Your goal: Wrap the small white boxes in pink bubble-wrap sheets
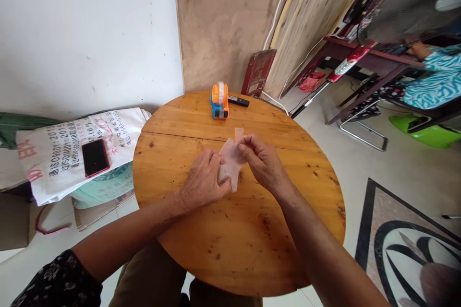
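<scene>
A small, translucent whitish piece of thin sheet (232, 157) with angular, uneven edges is between my hands, just over the wooden table. My left hand (207, 177) grips its left side, thumb at the lower edge and fingers curled at the upper left. At its upper right, the thumb and fingers of my right hand (261, 160) pinch a short strip of clear tape (239, 133), whose free end sticks up past the fingertips. Whether the strip is stuck to the sheet is hidden by my fingers. Farther back stands an orange and blue tape dispenser (219, 100) with a roll in it.
Beside the dispenser lies a dark, slim object (238, 100) on the round wooden table (223, 244). A phone (95, 157) rests on a white printed sack (68, 139) at the left. A fan (406, 5) and a seated person in a patterned top (437, 79) are at the right.
</scene>
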The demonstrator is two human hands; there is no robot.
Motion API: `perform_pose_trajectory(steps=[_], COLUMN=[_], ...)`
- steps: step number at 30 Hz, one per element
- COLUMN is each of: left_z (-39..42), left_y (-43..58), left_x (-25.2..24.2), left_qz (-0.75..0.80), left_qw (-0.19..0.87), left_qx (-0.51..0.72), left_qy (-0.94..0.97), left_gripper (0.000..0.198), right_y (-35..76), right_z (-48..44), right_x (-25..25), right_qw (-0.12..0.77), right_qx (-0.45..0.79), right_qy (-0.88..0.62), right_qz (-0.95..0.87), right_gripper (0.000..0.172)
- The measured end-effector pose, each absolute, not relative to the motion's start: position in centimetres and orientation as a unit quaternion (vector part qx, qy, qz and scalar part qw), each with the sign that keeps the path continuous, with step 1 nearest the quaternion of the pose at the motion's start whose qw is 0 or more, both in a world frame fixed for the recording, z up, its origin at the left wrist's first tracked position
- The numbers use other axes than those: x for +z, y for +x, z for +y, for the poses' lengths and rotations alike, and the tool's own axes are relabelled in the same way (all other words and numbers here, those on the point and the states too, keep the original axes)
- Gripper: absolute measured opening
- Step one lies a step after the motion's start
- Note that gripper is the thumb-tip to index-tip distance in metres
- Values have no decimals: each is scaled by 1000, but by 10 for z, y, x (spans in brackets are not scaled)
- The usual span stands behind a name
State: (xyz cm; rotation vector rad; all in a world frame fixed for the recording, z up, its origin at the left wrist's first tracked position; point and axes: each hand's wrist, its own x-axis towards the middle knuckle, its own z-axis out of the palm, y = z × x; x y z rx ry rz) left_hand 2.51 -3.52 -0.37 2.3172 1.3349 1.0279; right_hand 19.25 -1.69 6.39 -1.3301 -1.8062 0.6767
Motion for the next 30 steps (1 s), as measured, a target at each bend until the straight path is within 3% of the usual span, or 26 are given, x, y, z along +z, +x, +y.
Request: perform_pose_trajectory(steps=[7, 13, 21, 26, 30], left_z=[-34, -32, -26, -27, -29], left_y=[27, 23, 21, 25, 26], left_x=[-8, -8, -10, -8, -9], left_qz=[504, 450, 373, 429, 460], left_qw=[170, 198, 276, 311, 252], left_qx=[381, 398, 382, 392, 408], left_qy=[756, 774, 799, 752, 747], left_gripper=[35, 63, 41, 55, 53], right_y=[185, 180, 174, 182, 186], right_z=[-55, -80, -87, -62, -40], right_x=[50, 35, 24, 37, 44], right_qw=[374, 395, 445, 487, 524], right_qx=[235, 235, 241, 294, 347], right_qy=[-541, -551, -555, -542, -523], right_qz=[-716, -697, -660, -618, -576], right_gripper=[14, 15, 13, 11, 13])
